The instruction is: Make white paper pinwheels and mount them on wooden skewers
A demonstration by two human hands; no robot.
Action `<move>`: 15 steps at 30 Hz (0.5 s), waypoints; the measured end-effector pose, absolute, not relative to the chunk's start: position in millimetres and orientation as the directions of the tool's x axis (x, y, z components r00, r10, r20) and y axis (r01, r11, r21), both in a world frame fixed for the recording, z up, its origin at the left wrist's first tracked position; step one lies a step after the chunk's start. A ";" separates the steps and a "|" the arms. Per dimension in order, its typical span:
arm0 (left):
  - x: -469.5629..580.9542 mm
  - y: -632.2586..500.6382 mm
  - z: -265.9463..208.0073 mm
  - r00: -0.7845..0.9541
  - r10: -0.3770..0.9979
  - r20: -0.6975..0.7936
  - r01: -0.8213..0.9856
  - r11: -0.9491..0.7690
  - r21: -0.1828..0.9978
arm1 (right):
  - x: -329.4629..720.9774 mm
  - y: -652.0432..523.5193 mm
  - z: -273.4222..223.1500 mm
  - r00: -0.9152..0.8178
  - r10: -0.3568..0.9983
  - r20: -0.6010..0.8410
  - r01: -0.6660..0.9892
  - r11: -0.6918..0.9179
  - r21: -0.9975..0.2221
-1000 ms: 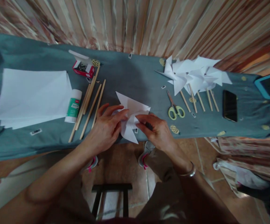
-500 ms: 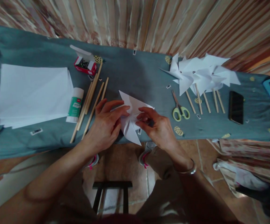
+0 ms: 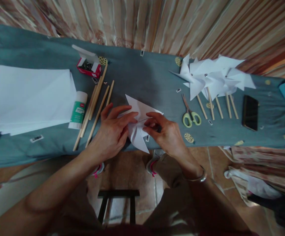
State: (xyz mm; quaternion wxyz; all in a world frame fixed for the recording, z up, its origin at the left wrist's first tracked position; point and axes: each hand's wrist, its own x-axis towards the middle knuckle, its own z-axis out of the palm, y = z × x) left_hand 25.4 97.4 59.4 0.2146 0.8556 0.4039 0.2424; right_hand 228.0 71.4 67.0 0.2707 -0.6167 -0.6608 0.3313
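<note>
A white paper pinwheel (image 3: pixel 139 137) lies near the table's front edge, its pointed blades folded in toward the middle. From the left, my left hand (image 3: pixel 114 129) holds its folded paper, thumb and fingers bent over the centre. My right hand (image 3: pixel 165 131) pinches the right side of the same pinwheel close to the centre. Whatever may be between the fingertips is too small to make out. Several wooden sticks (image 3: pixel 96 113) lie just left of my left hand. Green-handled scissors (image 3: pixel 191 114) rest to the right of my right hand.
At the left is a stack of white paper (image 3: pixel 31 98) beside a glue stick (image 3: pixel 78 110). Behind the sticks stands an open red box (image 3: pixel 88 67) of small dark pieces. Finished pinwheels (image 3: pixel 213 73) on sticks lie at the back right, near a black phone (image 3: pixel 250 112).
Both hands keep nearly the same hold on the pinwheel, with only slight finger movement. The view has shifted a little.
</note>
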 end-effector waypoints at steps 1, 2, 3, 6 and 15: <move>25.3 97.5 59.7 0.558 0.793 0.244 0.587 -0.586 0.559 | 227.9 71.6 66.8 -0.093 0.994 -0.051 0.636 0.020 -0.772; 25.2 97.7 59.8 0.559 0.790 0.252 0.585 -0.591 0.556 | 227.9 71.8 66.6 -0.093 0.994 -0.050 0.636 0.021 -0.771; 25.1 97.9 59.7 0.558 0.788 0.261 0.583 -0.596 0.553 | 227.9 72.0 66.2 -0.093 0.994 -0.049 0.637 0.021 -0.771; 24.9 98.4 58.8 0.551 0.790 0.268 0.585 -0.595 0.551 | 227.9 72.3 65.0 -0.093 0.995 -0.042 0.641 0.028 -0.767; 26.4 95.0 56.5 0.598 0.754 0.273 0.569 -0.639 0.518 | 227.0 72.9 64.4 -0.094 0.995 -0.045 0.636 0.026 -0.771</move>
